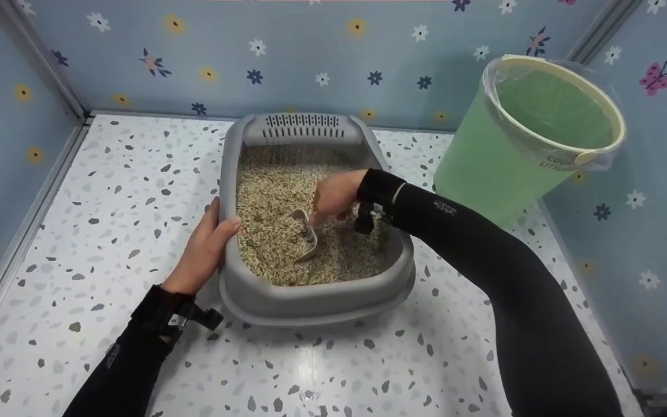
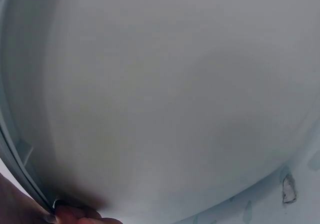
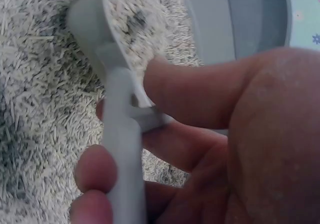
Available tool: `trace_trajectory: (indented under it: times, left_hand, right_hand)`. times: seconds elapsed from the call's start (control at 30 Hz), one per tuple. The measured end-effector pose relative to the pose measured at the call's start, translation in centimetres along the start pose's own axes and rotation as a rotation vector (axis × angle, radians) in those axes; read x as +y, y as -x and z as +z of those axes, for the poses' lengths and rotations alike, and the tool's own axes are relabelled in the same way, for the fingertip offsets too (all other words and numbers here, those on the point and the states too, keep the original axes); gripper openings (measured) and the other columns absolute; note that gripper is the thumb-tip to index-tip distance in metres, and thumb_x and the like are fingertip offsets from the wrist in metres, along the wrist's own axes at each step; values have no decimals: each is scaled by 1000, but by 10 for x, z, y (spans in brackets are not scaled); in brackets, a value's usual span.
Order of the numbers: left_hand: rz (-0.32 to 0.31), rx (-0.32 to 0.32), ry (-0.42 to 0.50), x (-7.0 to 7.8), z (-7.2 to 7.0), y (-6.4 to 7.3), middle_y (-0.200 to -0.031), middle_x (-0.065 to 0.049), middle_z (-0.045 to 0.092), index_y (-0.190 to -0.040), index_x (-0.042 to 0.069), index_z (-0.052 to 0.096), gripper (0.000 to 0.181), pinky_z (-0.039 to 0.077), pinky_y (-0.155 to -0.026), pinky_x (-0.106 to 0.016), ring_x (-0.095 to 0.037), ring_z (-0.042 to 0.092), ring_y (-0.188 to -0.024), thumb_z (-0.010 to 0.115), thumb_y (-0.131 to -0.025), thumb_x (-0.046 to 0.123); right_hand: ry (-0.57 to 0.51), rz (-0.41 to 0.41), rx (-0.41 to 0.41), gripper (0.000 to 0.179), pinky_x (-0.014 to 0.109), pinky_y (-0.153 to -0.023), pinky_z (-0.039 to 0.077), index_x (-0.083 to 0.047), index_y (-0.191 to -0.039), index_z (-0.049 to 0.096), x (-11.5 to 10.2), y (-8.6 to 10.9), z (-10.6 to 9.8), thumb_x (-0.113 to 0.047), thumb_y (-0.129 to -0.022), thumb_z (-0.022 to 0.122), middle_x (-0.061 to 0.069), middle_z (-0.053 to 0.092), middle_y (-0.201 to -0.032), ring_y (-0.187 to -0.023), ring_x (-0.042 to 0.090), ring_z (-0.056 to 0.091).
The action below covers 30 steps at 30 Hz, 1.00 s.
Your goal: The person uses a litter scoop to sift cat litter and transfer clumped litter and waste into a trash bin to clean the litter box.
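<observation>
A grey litter box (image 1: 316,304) filled with pale litter pellets (image 1: 270,191) stands on the floor. My left hand (image 1: 201,255) grips its left side, the thumb over the rim and the fingers against the outer wall. In the left wrist view, the box's smooth wall (image 2: 165,94) fills most of the picture, with fingertips (image 2: 85,216) at the bottom edge. Above the litter, my right hand (image 1: 336,194) holds a litter scoop (image 1: 311,248), whose head is down at the pellets. The right wrist view shows fingers curled round the scoop's grey handle (image 3: 125,154). A dark clump (image 3: 137,18) shows beside the scoop head.
A green bin (image 1: 484,156) with a cream rim and a clear plastic liner stands at the back right. Blue flower-patterned panels (image 1: 310,52) enclose the back and sides. The floor (image 1: 131,191) is white with grey flecks.
</observation>
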<state>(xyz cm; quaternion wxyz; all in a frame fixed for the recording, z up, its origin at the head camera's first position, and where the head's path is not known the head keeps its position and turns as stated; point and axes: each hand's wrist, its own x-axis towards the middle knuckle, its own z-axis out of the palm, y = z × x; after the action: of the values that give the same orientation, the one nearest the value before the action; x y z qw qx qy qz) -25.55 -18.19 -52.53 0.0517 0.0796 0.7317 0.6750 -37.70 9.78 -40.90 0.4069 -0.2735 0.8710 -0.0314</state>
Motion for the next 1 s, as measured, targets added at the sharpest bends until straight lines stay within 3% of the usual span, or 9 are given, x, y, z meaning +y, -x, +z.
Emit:
trace_trajectory:
  times: [0.17,0.37,0.5,0.8,1.0]
  left_hand:
    - [-7,-5,-7,1,-1,0,-186,-14,-5,-177,3,-5,95,3,-137,-37,-20,0,-170,54,-112,41]
    - [21,2,-6,0,0,-2,-186,-12,1,-178,5,-1,92,5,-137,-37,-20,5,-170,55,-112,38]
    - [-7,7,-31,1,0,-1,-186,-13,-1,-178,6,-3,94,4,-137,-36,-20,3,-170,55,-112,41]
    - [-5,0,-12,1,2,-2,-186,-10,0,-178,7,-2,94,5,-137,-36,-19,3,-170,55,-113,41]
    - [-9,3,-25,0,0,-2,-186,-11,-1,-178,6,-2,93,4,-137,-36,-19,2,-170,54,-112,40]
  right_hand:
    - [-126,-18,-38,45,43,-83,50,-17,-76,59,0,-1,9,-44,-111,68,-3,54,-72,-68,17,51]
    - [-253,-28,0,40,34,-77,48,-20,-82,67,-2,-7,25,-48,-110,69,-6,52,-76,-69,12,50]
    - [-295,-22,27,39,34,-80,49,-20,-80,69,-2,-10,30,-48,-108,71,-5,57,-78,-74,13,54]
    - [-406,10,-46,30,33,-72,46,-11,-95,79,6,-5,19,-37,-108,73,-1,65,-82,-71,14,55]
    - [-425,-36,-72,34,34,-74,47,-8,-96,75,6,-7,18,-38,-111,68,2,64,-84,-73,17,56]
